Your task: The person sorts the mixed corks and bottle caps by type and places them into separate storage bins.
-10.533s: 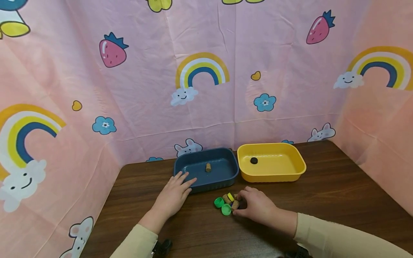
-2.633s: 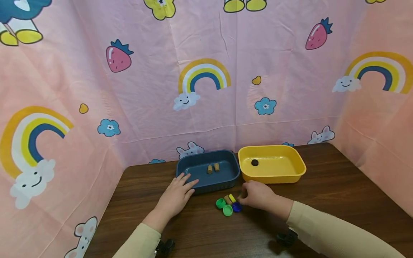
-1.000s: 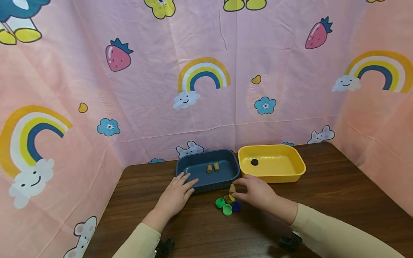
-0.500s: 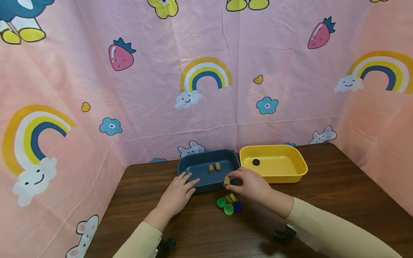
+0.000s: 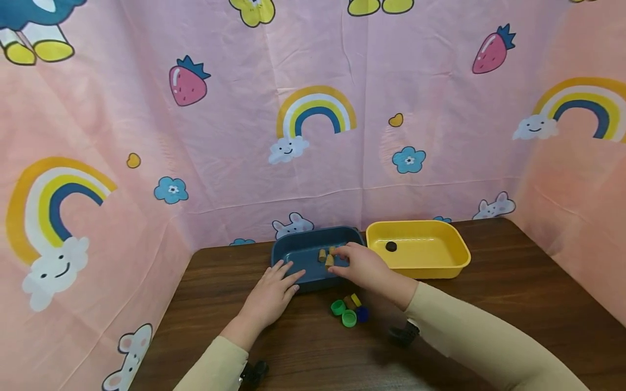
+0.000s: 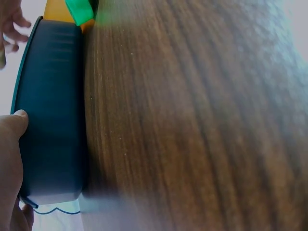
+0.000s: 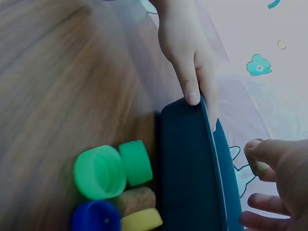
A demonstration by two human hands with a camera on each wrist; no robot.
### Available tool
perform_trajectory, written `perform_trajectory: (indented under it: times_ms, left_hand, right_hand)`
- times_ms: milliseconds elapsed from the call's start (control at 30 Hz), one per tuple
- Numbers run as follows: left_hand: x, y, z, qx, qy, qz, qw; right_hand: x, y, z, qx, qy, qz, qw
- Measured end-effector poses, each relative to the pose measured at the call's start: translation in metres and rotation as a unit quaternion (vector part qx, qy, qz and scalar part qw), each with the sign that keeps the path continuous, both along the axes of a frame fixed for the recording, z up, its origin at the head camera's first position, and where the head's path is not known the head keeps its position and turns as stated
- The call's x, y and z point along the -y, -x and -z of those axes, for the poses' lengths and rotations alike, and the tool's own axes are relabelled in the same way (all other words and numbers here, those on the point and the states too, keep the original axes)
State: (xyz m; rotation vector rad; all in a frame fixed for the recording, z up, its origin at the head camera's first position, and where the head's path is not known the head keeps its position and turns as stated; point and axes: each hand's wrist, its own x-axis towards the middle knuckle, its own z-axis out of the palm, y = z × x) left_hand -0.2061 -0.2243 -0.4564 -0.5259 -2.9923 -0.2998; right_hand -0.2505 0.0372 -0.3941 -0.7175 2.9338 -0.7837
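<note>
Over the dark blue tray [image 5: 313, 283], my right hand [image 5: 364, 266] pinches a small cork [image 5: 330, 262] between thumb and fingers. The same cork [image 7: 260, 167] shows at the fingertips in the right wrist view, above the rim. Two other corks, one of them this cork [image 5: 321, 255], are inside the tray close to the fingers. My left hand [image 5: 271, 296] holds the tray's front left corner, the wall between thumb and index finger. In the left wrist view its thumb [image 6: 17, 122] lies against the outer wall, with the other fingers mostly hidden.
In front of the trays lies a small pile: two green caps [image 5: 349, 319], a blue cap [image 5: 362, 314], a yellow cap [image 5: 356, 300] and a cork [image 5: 349, 302]. A yellow tray [image 5: 418, 271] holding a black cap [image 5: 391, 246] stands right of the blue one. Patterned cloth hangs behind.
My right hand has picked a cork from the pile and carried it left and away, over the blue tray. A second cork was added to the tray earlier. The left hand has stayed put.
</note>
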Motion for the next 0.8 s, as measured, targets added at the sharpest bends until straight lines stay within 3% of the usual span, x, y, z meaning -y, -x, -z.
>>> perform_trajectory:
  times_ms: [233,533,800]
  left_hand:
    - [0.0,-0.001,-0.002,-0.006,0.006,0.002,1.0]
    - [0.001,-0.002,-0.001,-0.009,0.018,0.008,0.9998]
    - [0.003,-0.003,-0.003,-0.004,0.011,0.003,0.9999]
  right_hand:
    - [0.031,0.027,0.002,0.002,-0.059,-0.011,0.998]
    - [0.063,0.059,0.008,0.041,-0.156,-0.027,0.986]
    - [0.084,0.073,0.009,0.067,-0.189,-0.037,0.979]
